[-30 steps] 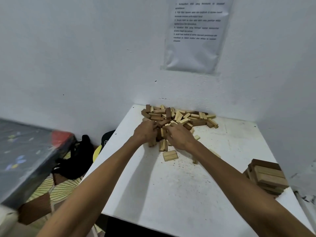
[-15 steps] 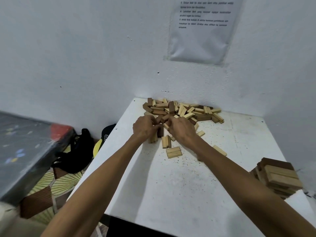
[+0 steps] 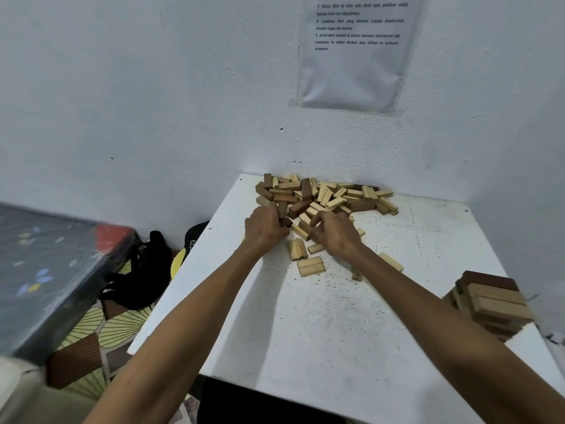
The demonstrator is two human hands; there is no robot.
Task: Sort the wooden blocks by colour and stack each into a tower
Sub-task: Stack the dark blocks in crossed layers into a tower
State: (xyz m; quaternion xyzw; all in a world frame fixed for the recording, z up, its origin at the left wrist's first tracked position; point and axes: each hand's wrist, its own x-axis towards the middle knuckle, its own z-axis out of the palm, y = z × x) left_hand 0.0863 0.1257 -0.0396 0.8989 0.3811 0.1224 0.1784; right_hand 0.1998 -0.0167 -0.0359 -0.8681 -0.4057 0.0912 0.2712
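A heap of light and dark wooden blocks point(image 3: 327, 195) lies at the back of the white table point(image 3: 336, 325), against the wall. My left hand point(image 3: 264, 229) grips dark brown blocks point(image 3: 282, 211) at the heap's near left edge. My right hand point(image 3: 336, 235) has its fingers curled round a light block point(image 3: 301, 231) just beside it. Loose light blocks point(image 3: 310, 266) lie in front of both hands, and another light block point(image 3: 391, 262) sits to the right of my right forearm. A stacked tower of mixed blocks point(image 3: 492, 304) stands at the table's right edge.
A printed paper sheet point(image 3: 357, 50) hangs on the white wall above the heap. Left of the table, on the patterned floor, lie a black bag point(image 3: 143, 276) and a black cap point(image 3: 195, 237). A dark mattress point(image 3: 39, 270) fills the left side.
The camera has tilted down and the view shifted. Both hands stay at the heap's near edge, and my left hand now holds dark blocks upright.
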